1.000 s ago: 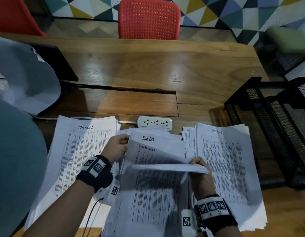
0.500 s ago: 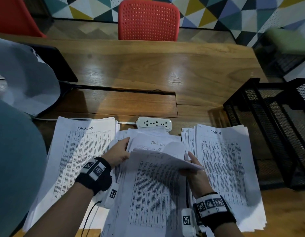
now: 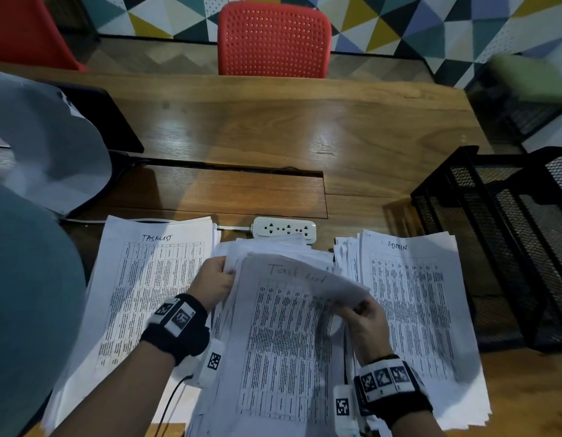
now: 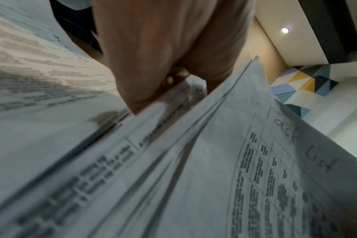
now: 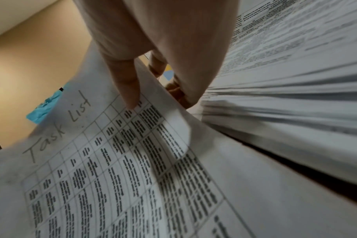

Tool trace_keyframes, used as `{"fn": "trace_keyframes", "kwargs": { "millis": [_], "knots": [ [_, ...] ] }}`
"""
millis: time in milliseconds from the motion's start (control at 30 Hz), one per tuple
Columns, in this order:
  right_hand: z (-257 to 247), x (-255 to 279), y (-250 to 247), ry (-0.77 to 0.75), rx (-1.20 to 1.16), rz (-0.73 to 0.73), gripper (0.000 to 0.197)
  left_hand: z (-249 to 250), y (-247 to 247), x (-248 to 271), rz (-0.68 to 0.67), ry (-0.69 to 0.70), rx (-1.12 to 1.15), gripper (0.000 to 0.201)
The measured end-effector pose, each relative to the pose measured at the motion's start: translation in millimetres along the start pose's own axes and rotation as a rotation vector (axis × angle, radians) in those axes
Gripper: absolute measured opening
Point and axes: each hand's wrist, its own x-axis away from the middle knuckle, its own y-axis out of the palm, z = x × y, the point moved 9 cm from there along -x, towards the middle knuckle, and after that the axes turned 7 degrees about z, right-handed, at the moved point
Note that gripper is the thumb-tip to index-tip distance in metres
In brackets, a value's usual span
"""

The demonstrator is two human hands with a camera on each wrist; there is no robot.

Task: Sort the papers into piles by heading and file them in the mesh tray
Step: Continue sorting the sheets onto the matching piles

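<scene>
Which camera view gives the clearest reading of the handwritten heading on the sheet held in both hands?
The right wrist view: the heading reads "Task List" large and sharp beside the right hand. The left wrist view shows it too, near the frame edge. In the head view it is faint and blurred on the held sheet.

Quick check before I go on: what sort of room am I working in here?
Most likely an office or shared workspace: a long wooden desk with a power strip, a red perforated chair across it, and a black mesh tray beside stacks of printed sheets.
</scene>
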Motion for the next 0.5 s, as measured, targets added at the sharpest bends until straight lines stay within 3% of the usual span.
{"fn": "trace_keyframes", "kwargs": {
  "millis": [100,200,267,367,500],
  "knots": [
    [5,-4,-1,-0.005,-0.082,-0.02,0.011,-8,-3,0,0.058,-0.053,0.075,0.019],
    [-1,-3,2,-0.017,-0.126,-0.05,0.035,-8,2,2,0.032,-0.075,0.157,0.023],
    [-12,4,11,-0.025,-0.198,-0.115,0.032,-9,4,3,0.019,-0.124,0.262,0.036],
    [-11,6,14,0.025,-0.346,-0.163,0.052,-9,4,3,0.003,-0.15,0.285,0.045],
    [2,1,8,0.086,-0.331,-0.111,0.038,-2,8,8,-0.045,-0.141,0.261,0.039]
  ]
}}
